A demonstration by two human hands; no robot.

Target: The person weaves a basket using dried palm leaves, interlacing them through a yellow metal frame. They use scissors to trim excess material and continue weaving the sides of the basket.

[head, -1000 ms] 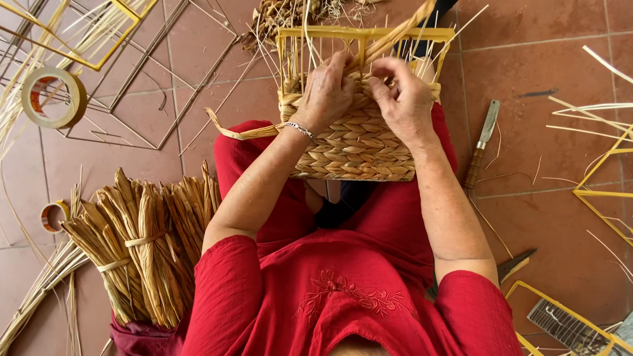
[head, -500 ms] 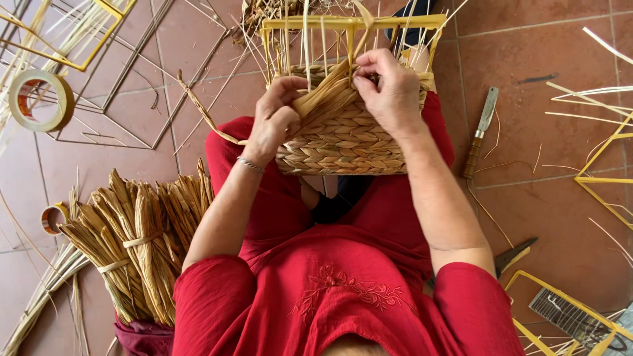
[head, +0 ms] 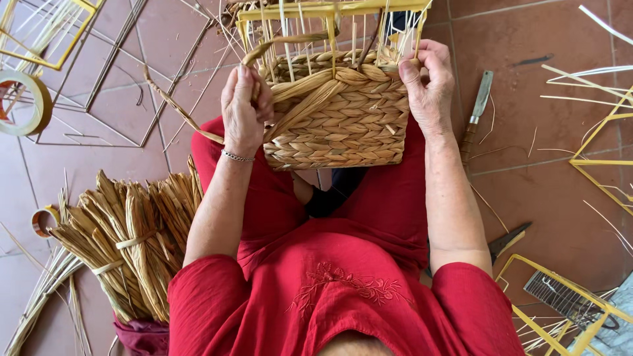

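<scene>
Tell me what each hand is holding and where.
The left hand grips a straw strand at the basket's left side; the right hand holds the basket's upper right corner.

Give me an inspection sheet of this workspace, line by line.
Surface: red-brown tile floor.
Job's things: half-woven basket on a yellow frame, on the lap; loose strand.
Clutter: straw bundles, tape roll, knife, shears, spare frames.
Grippers: left hand pinches the strand at the basket's edge; right hand grips the basket's other corner.
Cables: nothing seen.
Surroundings: wire frames on the floor.
</scene>
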